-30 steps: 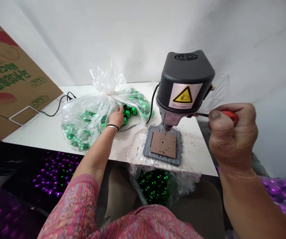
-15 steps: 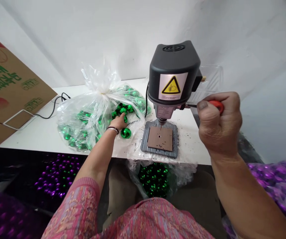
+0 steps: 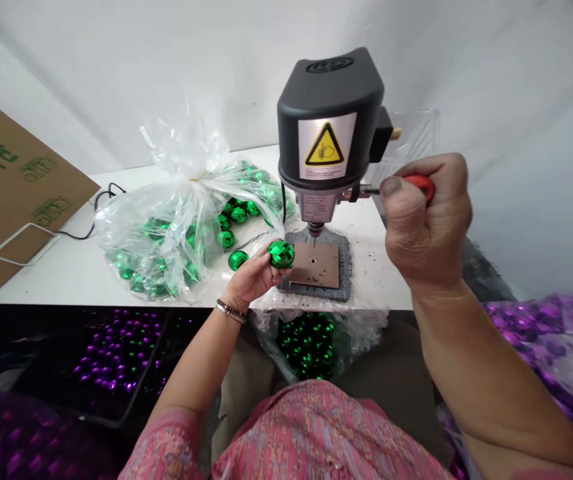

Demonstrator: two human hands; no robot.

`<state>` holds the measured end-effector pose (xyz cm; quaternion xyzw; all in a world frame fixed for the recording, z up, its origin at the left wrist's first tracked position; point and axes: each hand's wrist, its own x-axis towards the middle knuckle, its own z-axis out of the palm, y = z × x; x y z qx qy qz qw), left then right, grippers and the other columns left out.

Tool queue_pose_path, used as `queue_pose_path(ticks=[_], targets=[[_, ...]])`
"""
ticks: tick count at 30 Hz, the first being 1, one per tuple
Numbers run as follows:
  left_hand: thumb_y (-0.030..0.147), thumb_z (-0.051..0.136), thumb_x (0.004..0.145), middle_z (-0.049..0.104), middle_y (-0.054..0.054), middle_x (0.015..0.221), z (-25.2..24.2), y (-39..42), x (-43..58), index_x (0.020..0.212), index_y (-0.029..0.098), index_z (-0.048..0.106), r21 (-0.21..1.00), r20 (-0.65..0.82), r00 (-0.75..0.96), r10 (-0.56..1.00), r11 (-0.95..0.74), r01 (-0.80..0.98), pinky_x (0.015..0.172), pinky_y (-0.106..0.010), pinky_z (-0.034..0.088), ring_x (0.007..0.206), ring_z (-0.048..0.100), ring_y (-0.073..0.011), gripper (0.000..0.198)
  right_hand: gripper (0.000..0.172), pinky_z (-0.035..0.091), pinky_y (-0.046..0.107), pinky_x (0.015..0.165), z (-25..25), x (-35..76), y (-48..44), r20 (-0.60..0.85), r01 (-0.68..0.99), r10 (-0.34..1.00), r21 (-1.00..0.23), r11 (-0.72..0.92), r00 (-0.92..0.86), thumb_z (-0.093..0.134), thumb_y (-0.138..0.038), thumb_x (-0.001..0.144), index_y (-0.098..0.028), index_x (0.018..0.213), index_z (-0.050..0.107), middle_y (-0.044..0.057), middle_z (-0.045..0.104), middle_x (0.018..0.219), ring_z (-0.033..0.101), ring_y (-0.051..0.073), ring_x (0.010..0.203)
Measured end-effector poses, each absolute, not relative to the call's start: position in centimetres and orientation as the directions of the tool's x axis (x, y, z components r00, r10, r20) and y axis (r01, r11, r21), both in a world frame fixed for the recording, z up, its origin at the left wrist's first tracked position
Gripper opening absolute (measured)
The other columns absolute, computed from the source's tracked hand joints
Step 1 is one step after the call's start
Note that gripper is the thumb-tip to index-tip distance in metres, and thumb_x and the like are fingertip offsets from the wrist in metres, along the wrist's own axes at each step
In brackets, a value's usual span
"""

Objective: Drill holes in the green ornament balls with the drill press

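Holding, in the left hand, one faceted green ball: the fingers are curled up around its underside, grasping it just in front of the pad, a brown square with a central hole, which is lying on the grey base of a bench drill. The ball is not touching the pad.

The right hand is clenching a red-handled screwdriver, fingers closed tight, with its dark shaft pointing toward the side of the drill's head, near the black housing that is carrying a yellow warning label.

Also catalogued:
- Clear bag, knotted at the top, lying on the desk and holding many green balls.
- Loose green ball, resting just beside the left hand.
- Dark specks, scattered across the desk around the base.
- Clear plastic box, standing behind the drill.
- Cardboard sheet, leaning at the desk's left end, beside a black cable.
- Bracelets, circling the left wrist.
- Green balls, sitting in a plastic bag below the desk's front edge.
- Purple balls, lying in a dark tray below the desk, left of that bag.
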<state>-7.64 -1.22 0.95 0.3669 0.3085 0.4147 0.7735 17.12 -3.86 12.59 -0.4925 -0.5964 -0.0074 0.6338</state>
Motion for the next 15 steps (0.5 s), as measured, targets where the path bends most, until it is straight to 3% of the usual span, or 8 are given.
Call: queue_pose_path(ticks=[5,7,11,15], targets=[[0.031,0.081,0.067,0.069,-0.003,0.098,0.0,-1.1,-5.3,0.118,0.025,0.047,0.879,-0.313,0.370,0.875,0.414,-0.235,0.058,-0.021,0.044,0.083,0.073,-0.0202,0.062,0.022,0.041,0.022,0.060,13.1,17.0,-3.9,0.757,0.594,0.591,-0.620,0.513,0.280,0.051,-0.041,0.091,-0.023,0.080,0.044,-0.004,0.044,0.068,0.041,0.007,0.061],[0.035,0.080,0.068,0.068,0.000,0.092,0.2,-0.8,-4.5,0.116,0.025,0.044,0.924,-0.338,0.278,0.899,0.373,-0.081,0.053,-0.020,0.041,0.072,0.071,-0.0162,0.061,0.021,0.040,0.022,0.061,13.6,17.0,-3.8,0.740,0.583,0.607,-0.640,0.501,0.290,0.052,-0.038,0.090,-0.022,0.079,0.043,-0.005,0.043,0.067,0.038,0.006,0.060],[0.044,0.080,0.068,0.056,0.009,0.064,0.4,-0.2,-3.2,0.112,0.021,0.045,0.945,-0.295,0.163,0.941,0.262,0.198,0.044,-0.018,0.031,0.044,0.053,-0.0072,0.060,0.024,0.036,0.020,0.062,15.5,17.1,-2.8,0.699,0.544,0.638,-0.688,0.480,0.322,0.058,-0.031,0.088,-0.020,0.075,0.041,-0.007,0.037,0.062,0.033,0.005,0.059],[0.044,0.078,0.071,0.057,0.007,0.069,0.1,0.0,-2.3,0.112,0.020,0.046,0.949,-0.228,0.120,0.966,0.193,0.250,0.046,-0.019,0.037,0.045,0.051,-0.0054,0.057,0.043,0.029,0.018,0.061,18.0,17.4,-0.5,0.595,0.588,0.721,-0.741,0.324,0.354,0.058,-0.027,0.091,-0.021,0.063,0.025,-0.009,0.025,0.059,0.022,0.003,0.060]])
